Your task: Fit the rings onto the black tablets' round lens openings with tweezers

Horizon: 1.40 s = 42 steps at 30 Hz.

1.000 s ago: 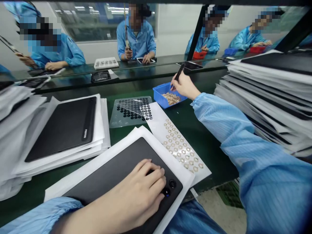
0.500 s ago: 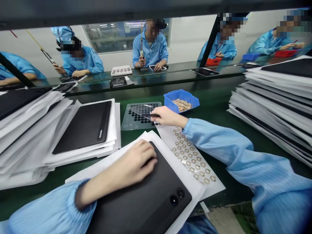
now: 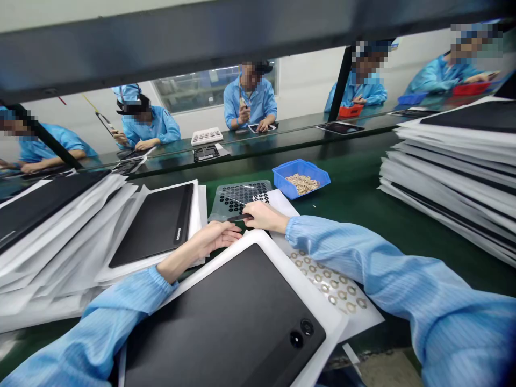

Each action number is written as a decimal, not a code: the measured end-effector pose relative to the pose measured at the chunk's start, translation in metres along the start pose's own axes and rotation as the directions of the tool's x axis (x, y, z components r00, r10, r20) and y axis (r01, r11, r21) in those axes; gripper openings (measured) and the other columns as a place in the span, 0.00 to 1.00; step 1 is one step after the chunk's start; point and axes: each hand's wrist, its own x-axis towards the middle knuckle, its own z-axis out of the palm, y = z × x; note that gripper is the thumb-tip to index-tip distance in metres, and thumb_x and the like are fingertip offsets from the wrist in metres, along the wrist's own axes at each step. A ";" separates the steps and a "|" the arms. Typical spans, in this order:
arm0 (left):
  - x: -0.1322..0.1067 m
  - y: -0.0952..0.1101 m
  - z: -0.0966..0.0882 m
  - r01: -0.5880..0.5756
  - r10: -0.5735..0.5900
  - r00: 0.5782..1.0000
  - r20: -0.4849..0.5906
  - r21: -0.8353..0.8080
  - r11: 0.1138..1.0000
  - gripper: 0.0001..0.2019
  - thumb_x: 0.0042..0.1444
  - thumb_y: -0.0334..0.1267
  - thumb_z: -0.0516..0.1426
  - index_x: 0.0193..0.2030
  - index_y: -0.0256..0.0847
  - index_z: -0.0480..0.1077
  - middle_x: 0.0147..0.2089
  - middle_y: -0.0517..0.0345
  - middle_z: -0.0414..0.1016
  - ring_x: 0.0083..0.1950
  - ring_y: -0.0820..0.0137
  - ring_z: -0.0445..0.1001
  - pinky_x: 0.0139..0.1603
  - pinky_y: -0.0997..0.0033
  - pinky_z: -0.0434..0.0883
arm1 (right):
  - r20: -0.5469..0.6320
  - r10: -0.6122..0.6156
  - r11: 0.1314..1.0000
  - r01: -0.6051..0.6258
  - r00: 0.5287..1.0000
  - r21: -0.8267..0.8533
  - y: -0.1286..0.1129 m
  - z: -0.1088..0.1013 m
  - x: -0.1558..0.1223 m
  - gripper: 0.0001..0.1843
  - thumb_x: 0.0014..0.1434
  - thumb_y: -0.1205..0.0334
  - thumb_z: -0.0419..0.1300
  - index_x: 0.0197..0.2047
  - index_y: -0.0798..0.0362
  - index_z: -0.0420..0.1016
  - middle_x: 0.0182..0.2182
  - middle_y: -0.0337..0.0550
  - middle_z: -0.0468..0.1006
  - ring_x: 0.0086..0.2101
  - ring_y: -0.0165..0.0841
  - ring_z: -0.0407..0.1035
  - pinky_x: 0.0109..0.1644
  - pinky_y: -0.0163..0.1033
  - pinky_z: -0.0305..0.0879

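Note:
A dark tablet (image 3: 226,317) lies back side up on white sheets in front of me, its two camera lenses at the lower right. My right hand (image 3: 264,216) is closed around slim black tweezers (image 3: 238,217) above the tablet's far edge. My left hand (image 3: 215,236) is beside their tip, fingers stretched out and together; whether the tip touches them I cannot tell. Just beyond lies a clear sheet of black ring stickers (image 3: 242,193). Under my right forearm runs a white sheet with gold-coloured rings (image 3: 330,285), partly hidden by the sleeve.
A blue bin (image 3: 281,184) of small tan pieces stands beyond my right hand. Tall stacks of tablets between white sheets rise at left (image 3: 80,231) and right (image 3: 439,166). Another tablet (image 3: 155,223) lies at left. Several co-workers (image 3: 250,102) sit across the bench under a grey beam (image 3: 258,48).
My left hand has lifted off the tablet and moved forward and left, near the tweezers. My right hand has drawn back slightly from the black ring stickers, and the view has tilted.

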 end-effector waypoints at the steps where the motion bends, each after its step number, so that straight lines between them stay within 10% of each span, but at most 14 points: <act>1: 0.004 0.000 0.003 -0.007 0.007 1.000 -0.008 -0.050 0.999 0.11 0.62 0.32 0.53 0.33 0.27 0.73 0.31 0.45 0.77 0.30 0.71 0.77 0.33 0.73 0.75 | -0.020 0.011 1.000 -0.010 1.000 0.010 0.000 -0.002 0.001 0.06 0.53 0.72 0.57 0.28 0.59 0.75 0.29 0.47 0.75 0.30 0.32 0.66 0.35 0.34 0.55; 10: 0.045 -0.002 0.022 -0.167 0.142 0.984 -0.105 -0.294 0.941 0.11 0.63 0.39 0.56 0.46 0.33 0.70 0.43 0.53 0.74 0.40 0.70 0.75 0.39 0.67 0.75 | -0.083 0.095 0.988 -0.084 0.992 0.130 0.010 -0.028 0.005 0.14 0.56 0.63 0.59 0.21 0.59 0.73 0.17 0.34 0.67 0.22 0.24 0.58 0.29 0.30 0.50; 27: 0.041 -0.004 0.026 -0.193 0.175 0.980 -0.098 -0.218 0.957 0.08 0.63 0.37 0.57 0.43 0.33 0.70 0.39 0.55 0.74 0.37 0.72 0.75 0.38 0.68 0.75 | -0.079 0.234 0.946 -0.208 0.969 0.247 0.009 -0.011 0.004 0.08 0.56 0.69 0.59 0.31 0.58 0.82 0.27 0.41 0.81 0.29 0.29 0.71 0.33 0.30 0.57; 42: 0.042 -0.004 0.026 -0.200 0.192 0.979 -0.076 -0.131 0.971 0.07 0.63 0.36 0.57 0.40 0.32 0.70 0.38 0.56 0.74 0.38 0.71 0.76 0.39 0.67 0.76 | -0.122 0.336 0.906 -0.285 0.934 0.312 0.012 -0.015 0.004 0.11 0.53 0.68 0.55 0.23 0.59 0.74 0.20 0.39 0.72 0.24 0.26 0.61 0.29 0.33 0.51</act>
